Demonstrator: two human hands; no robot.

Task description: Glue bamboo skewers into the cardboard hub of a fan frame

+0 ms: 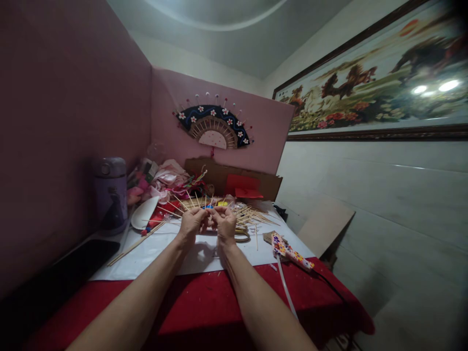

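Observation:
My left hand [193,223] is closed in a pinch over the white sheet. Thin bamboo sticks [174,205] spread from it like a fan, up and to the left. My right hand [224,223] meets it, fingertips pinched around the base of the same sticks; what exactly lies between the fingertips is hidden. Behind my right hand lies a pile of loose bamboo sticks [252,214]. The handles of a pair of scissors [242,236] show just right of my right hand. A finished-looking decorated fan [212,124] with white flowers hangs on the pink board beyond.
A flower-patterned glue gun [288,251] with a white glue stick lies at right, its cord trailing off. At left stand a purple bottle [110,195] and a white dish [144,213], near a dark phone [93,249]. Pink fabric [170,176] and red paper [243,186] are behind.

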